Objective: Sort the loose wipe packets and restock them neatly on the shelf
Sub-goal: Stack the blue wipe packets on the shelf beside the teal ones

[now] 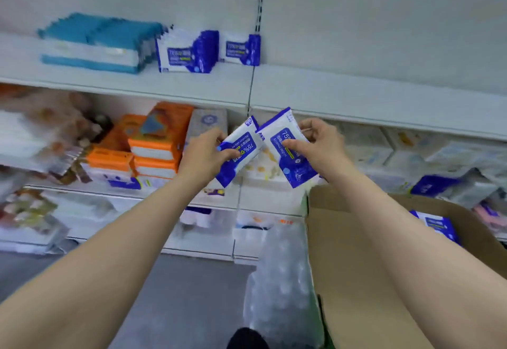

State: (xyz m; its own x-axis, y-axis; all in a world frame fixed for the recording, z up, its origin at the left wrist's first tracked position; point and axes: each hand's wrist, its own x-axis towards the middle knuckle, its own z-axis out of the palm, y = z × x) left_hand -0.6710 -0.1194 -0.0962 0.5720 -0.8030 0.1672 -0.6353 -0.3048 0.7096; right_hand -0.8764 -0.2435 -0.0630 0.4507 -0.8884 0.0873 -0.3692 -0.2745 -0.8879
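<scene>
Left hand (204,154) fingers pinch one wipe packet (240,151); right hand (319,141) fingers pinch second packet (292,154), at 3 o'clock, edges touching.

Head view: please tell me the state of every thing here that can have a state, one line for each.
Left hand: grips a blue-and-white wipe packet, tilted.
Right hand: pinches a second packet, tilted, overlapping the first.
Blue-and-white packets on upper shelf: standing upright in a row.
Teal packs: stacked, lying flat.
Cardboard box: open, one packet visible inside.
</scene>
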